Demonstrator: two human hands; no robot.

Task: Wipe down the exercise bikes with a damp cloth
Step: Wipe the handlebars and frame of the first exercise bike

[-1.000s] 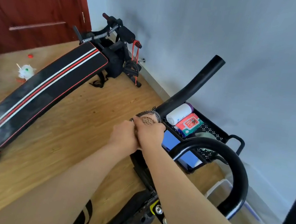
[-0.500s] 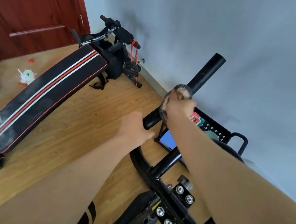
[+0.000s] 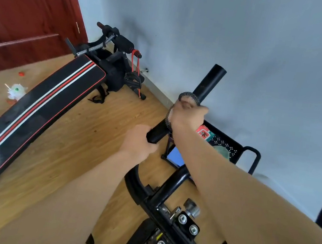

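The exercise bike's black handlebar (image 3: pixel 205 88) slants up and away toward the wall. The right hand (image 3: pixel 187 115) grips a dark mesh cloth (image 3: pixel 189 96) wrapped round it; the left hand (image 3: pixel 140 141) clasps the bar lower. Behind, a black basket (image 3: pixel 234 150) holds a red packet (image 3: pixel 203 132).

No writing can be read anywhere. The red-and-teal packet (image 3: pixel 203 133) in the black basket (image 3: pixel 234 150) carries a printed label with a dark figure on it, but the lettering is too small and blurred to make out (the person's right arm also covers part of it). The faint pale mark near the lower end of the striped sit-up bench (image 3: pixel 34 113) may be a logo; it cannot be read either.
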